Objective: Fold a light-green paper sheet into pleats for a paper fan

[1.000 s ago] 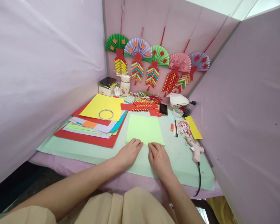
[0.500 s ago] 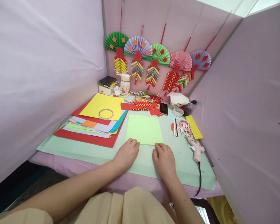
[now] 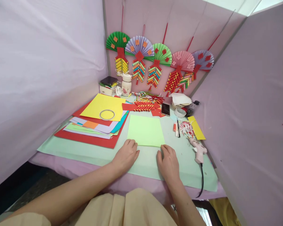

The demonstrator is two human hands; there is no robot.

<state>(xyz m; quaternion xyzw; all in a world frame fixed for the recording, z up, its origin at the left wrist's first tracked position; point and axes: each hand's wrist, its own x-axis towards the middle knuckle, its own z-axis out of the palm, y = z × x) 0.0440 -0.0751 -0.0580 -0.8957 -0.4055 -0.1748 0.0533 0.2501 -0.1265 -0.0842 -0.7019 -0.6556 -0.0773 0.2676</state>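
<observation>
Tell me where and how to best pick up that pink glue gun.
Take the glue gun by its handle, probably from the near side: it lies on its side, handle toward you, nozzle pointing away near the tangled strings. Mind the black cord at the handle's end.

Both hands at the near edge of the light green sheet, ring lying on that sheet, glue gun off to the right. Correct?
Ring is wrong: the head view shows it on the large yellow sheet at left. Left hand and right hand are at the light green sheet's near edge, glue gun off to the right.
</observation>
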